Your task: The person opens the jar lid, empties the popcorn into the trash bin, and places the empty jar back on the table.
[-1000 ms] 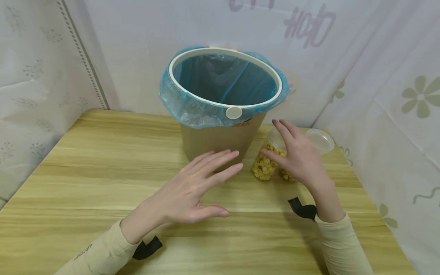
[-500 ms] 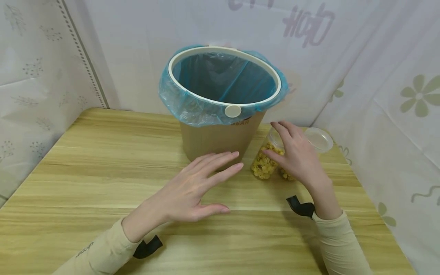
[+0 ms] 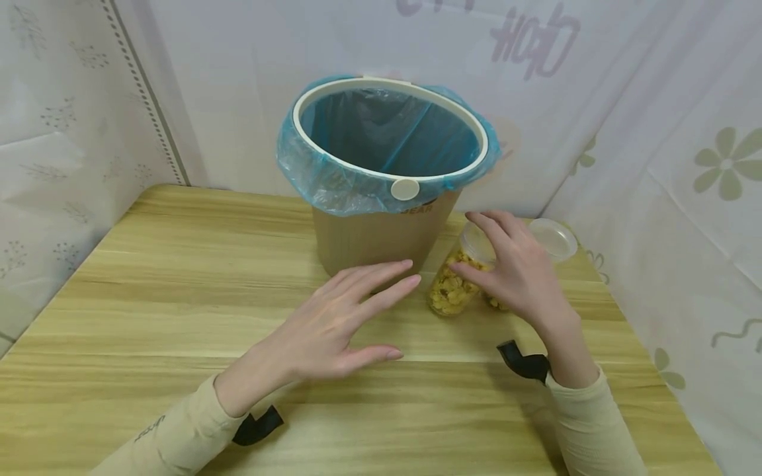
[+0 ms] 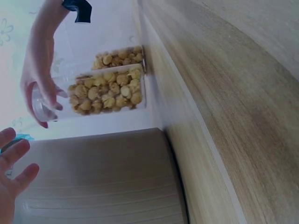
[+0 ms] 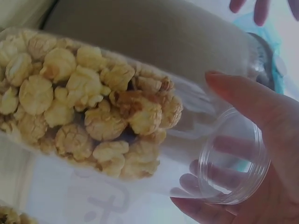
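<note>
My right hand (image 3: pixel 520 271) grips a clear jar of popcorn (image 3: pixel 452 291) near its top. The thumb lies on one side and the fingers curl round the other in the right wrist view. Popcorn (image 5: pixel 88 102) fills the lower part of this jar, and its upper part is clear down to the ridged rim (image 5: pixel 243 158). Behind the right hand stands a second popcorn jar (image 4: pixel 119 57), mostly hidden in the head view. My left hand (image 3: pixel 333 324) hovers over the table before the bin, fingers spread and holding nothing.
A beige trash bin (image 3: pixel 375 238) lined with a blue plastic bag (image 3: pixel 339 192) stands at the back, left of the jars. A translucent round lid (image 3: pixel 553 239) shows beyond the right hand. The wooden table (image 3: pixel 178 297) meets patterned cloth walls behind and at the right.
The base of the held jar has shifted slightly left and towards me, and the jar leans a little more. The right fingers have drawn in slightly. The left hand has hardly moved.
</note>
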`<state>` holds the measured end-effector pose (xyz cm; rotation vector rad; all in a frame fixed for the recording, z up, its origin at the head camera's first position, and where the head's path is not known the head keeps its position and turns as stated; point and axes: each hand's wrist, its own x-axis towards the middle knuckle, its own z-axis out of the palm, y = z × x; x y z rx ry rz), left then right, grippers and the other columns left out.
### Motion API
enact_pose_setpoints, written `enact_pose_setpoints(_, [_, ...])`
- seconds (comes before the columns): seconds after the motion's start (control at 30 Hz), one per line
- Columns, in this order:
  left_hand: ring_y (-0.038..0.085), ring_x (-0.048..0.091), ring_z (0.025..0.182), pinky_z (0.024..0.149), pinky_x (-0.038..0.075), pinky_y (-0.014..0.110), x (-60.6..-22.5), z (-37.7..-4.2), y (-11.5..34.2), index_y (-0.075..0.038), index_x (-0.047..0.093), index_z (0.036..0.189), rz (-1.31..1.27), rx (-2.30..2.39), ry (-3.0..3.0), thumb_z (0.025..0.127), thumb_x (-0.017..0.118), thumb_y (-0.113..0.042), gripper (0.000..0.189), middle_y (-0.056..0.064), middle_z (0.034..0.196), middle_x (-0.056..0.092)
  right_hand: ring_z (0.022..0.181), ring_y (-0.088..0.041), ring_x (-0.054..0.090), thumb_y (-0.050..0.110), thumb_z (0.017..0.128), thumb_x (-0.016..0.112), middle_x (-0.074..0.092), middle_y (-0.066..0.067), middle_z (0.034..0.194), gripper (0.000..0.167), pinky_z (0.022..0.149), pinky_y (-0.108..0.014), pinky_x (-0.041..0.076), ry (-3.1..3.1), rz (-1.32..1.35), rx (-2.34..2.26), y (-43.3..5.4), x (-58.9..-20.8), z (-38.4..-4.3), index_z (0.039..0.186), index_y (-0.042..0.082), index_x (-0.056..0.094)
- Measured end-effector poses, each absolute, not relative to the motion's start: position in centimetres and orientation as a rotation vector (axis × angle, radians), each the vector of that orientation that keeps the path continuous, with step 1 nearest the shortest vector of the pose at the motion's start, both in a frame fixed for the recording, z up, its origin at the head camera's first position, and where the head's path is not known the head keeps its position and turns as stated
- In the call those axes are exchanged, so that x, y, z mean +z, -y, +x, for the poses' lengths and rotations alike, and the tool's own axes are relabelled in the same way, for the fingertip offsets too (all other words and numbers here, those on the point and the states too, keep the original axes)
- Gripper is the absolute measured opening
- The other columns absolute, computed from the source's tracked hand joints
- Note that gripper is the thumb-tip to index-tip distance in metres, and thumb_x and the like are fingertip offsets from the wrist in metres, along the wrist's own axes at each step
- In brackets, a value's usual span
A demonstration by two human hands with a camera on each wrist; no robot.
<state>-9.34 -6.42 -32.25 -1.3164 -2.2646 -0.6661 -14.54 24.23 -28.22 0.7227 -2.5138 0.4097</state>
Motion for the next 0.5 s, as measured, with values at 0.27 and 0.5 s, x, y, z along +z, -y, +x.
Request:
enact_pose_setpoints(0.27, [0.02,0.042,0.15,0.119,0.041,0.045,-32.3,-9.3,6.3,-0.022,0.032,0.162,-1.269,-0.703,2.247,0.098,0.056,-0.061,0.079,0.0,0.167,0.036,0.12,-0.033,0.062,0.038,0.073,0.092,0.064,-0.014,0.132,0.079,0.095,-0.052,0.053,2.428,0.748,0.452,-23.4,-27.1,-12.8,0.14,0.009,0.061])
enact_pose_setpoints(0.5, [0.019,0.045,0.148,0.117,0.043,0.045,-32.3,-9.3,6.2,-0.023,0.032,0.162,-1.224,-0.734,2.266,0.096,0.062,-0.057,0.08,-0.001,0.165,0.039,0.106,-0.029,0.064,0.034,0.069,0.094,0.065,-0.013,0.13,0.079,0.082,-0.041,0.053,2.347,0.797,0.505,-22.3,-26.3,-11.4,0.137,0.008,0.062])
